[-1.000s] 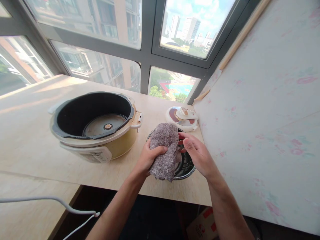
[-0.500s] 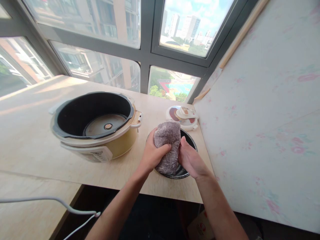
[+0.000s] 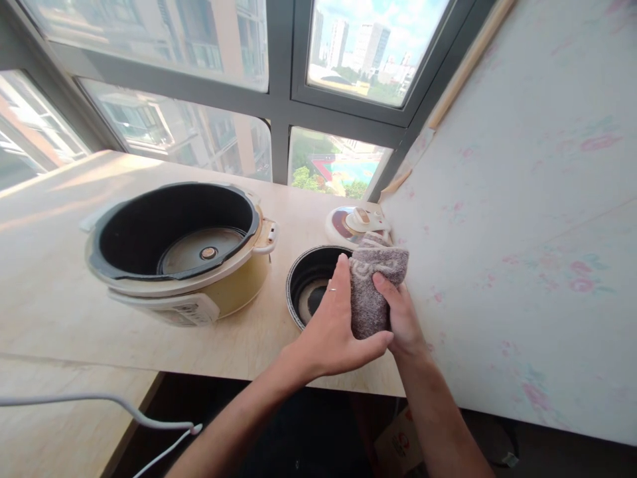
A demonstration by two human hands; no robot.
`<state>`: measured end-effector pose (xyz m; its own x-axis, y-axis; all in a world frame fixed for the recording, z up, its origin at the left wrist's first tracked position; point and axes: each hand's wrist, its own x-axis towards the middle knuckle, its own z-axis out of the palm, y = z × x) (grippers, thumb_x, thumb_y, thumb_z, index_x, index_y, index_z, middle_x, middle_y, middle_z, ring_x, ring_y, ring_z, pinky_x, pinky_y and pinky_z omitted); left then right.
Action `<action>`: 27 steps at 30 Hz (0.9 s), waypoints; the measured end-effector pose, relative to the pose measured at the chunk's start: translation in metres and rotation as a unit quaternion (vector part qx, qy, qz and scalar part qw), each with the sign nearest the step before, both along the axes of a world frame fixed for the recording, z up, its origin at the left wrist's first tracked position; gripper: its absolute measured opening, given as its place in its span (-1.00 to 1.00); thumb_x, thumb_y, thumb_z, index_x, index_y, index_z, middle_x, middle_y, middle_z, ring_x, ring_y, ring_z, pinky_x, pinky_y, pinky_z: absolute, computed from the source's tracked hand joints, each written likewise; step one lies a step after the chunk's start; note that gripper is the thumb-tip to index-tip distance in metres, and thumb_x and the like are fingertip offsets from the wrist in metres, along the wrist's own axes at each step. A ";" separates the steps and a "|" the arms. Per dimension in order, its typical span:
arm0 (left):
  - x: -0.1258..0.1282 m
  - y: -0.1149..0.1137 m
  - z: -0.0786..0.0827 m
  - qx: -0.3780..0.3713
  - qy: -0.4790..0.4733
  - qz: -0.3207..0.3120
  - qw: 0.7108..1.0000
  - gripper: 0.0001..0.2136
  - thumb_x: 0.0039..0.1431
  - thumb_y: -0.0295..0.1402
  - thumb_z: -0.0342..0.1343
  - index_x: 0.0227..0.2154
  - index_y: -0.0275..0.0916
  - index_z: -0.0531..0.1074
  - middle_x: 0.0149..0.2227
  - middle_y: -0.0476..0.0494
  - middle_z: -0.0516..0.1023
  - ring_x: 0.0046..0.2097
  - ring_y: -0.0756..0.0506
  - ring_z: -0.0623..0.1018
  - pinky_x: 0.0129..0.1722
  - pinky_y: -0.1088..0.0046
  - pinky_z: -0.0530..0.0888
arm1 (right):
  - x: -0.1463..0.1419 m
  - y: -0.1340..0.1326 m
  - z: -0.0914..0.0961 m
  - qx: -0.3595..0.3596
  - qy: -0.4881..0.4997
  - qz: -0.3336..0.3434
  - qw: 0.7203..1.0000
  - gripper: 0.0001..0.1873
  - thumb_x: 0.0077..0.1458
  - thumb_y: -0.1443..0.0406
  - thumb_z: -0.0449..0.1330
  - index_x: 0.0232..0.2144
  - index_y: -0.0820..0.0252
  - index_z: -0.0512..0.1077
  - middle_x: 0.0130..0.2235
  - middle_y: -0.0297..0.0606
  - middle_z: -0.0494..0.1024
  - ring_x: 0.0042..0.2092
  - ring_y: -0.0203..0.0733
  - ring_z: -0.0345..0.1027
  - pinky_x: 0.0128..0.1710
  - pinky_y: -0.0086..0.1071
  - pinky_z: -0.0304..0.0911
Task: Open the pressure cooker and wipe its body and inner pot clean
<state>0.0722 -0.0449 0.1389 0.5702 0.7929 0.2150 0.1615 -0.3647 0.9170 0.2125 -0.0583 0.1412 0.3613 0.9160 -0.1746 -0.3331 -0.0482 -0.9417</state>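
Observation:
A folded grey-brown cloth (image 3: 375, 292) is upright in my right hand (image 3: 404, 318), with the thumb across its face and the other fingers behind it. Beside the cloth's left edge is my left hand (image 3: 331, 325), its fingers straight and the thumb spread away; whether it presses on the cloth I cannot tell. Below and behind my hands a round black inner pot (image 3: 297, 285) stands on the counter, partly covered by the left hand and the cloth. A white and brown cooker lid (image 3: 343, 224) lies just beyond, partly hidden by the cloth.
To the left stands an open cooker body (image 3: 239, 289) with a black inside and a side handle. The pale counter (image 3: 249, 352) ends at a front edge below my forearms. A floral wall (image 3: 522, 265) rises at the right, windows behind. A white cord (image 3: 99, 399) hangs lower left.
The cloth has moved right and been turned or refolded, passing from both hands into my right hand. My left hand has let go and spread its fingers. More of the pot's left side shows.

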 end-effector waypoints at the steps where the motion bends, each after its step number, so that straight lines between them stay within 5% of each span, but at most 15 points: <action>1: -0.002 -0.002 0.000 0.021 0.022 -0.005 1.000 0.14 0.10 -0.06 0.26 0.43 -0.30 -0.49 0.48 -0.51 -0.38 0.47 -0.41 -0.17 0.40 -0.08 0.00 | 0.005 -0.001 0.000 0.014 -0.015 -0.036 0.999 -0.50 -0.06 0.04 0.42 -0.15 0.22 0.53 -0.18 -0.15 0.67 -0.13 0.09 0.56 -0.07 -0.07 0.46; 3: -0.005 -0.009 -0.003 0.082 0.081 -0.007 0.993 0.08 0.15 0.02 0.20 0.43 -0.40 -0.41 0.46 -0.59 -0.35 0.47 -0.42 -0.19 0.39 -0.11 0.00 | 0.017 -0.005 -0.001 0.050 -0.044 -0.123 0.990 -0.50 -0.05 0.04 0.40 -0.12 0.22 0.53 -0.15 -0.18 0.66 -0.12 0.04 0.54 -0.08 -0.11 0.45; 6: -0.001 -0.026 -0.013 0.178 0.193 -0.045 0.964 -0.04 0.16 0.08 0.18 0.39 -0.50 -0.05 0.39 -0.68 0.06 0.42 -0.50 0.07 0.33 -0.17 0.11 | 0.036 -0.011 -0.003 0.089 -0.053 -0.232 0.967 -0.48 -0.04 0.05 0.40 -0.09 0.21 0.53 -0.11 -0.22 0.62 -0.10 -0.04 0.51 -0.08 -0.19 0.43; 10: 0.011 -0.042 -0.032 0.234 0.327 -0.085 0.912 -0.42 0.25 -0.15 0.18 0.19 -0.49 0.34 -0.11 -0.50 0.60 -0.06 -0.39 0.60 -0.13 0.08 0.50 | 0.056 -0.022 -0.011 0.096 -0.059 -0.282 0.953 -0.47 -0.01 0.05 0.38 -0.05 0.21 0.52 -0.08 -0.23 0.60 -0.06 -0.09 0.48 -0.06 -0.25 0.42; 14: 0.017 -0.037 -0.051 0.272 0.346 -0.039 0.897 -0.80 0.33 -0.35 0.08 -0.30 -0.35 0.55 -0.42 -0.28 0.58 -0.34 -0.26 0.60 -0.41 0.28 0.35 | 0.063 -0.035 -0.023 0.049 -0.069 -0.288 0.954 -0.45 -0.02 0.03 0.38 -0.06 0.23 0.51 -0.12 -0.20 0.61 -0.11 -0.04 0.50 -0.06 -0.15 0.43; 19: 0.006 -0.016 -0.049 0.345 0.276 0.020 0.897 -0.66 0.38 -0.25 0.02 -0.49 -0.27 0.47 -0.57 -0.18 0.48 -0.50 -0.12 0.46 -0.48 0.37 0.10 | 0.066 -0.045 -0.034 0.034 -0.078 -0.297 0.951 -0.49 -0.03 0.04 0.39 -0.10 0.23 0.52 -0.18 -0.23 0.61 -0.16 -0.07 0.50 -0.10 -0.18 0.44; 27: -0.015 0.033 -0.018 0.311 0.190 0.159 0.917 -0.56 0.28 -0.12 0.04 -0.69 -0.21 0.32 -0.70 -0.08 0.33 -0.62 -0.01 0.24 -0.50 0.40 -0.05 | 0.066 -0.056 -0.036 0.057 -0.151 -0.290 0.943 -0.44 -0.03 -0.01 0.37 -0.08 0.24 0.50 -0.14 -0.15 0.61 -0.10 0.02 0.50 -0.10 -0.15 0.42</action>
<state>0.0573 -0.0117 0.1214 0.4593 0.7234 0.5155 0.6157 -0.6776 0.4022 0.2784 -0.1146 0.1055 0.8250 0.5554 0.1042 0.0114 0.1680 -0.9857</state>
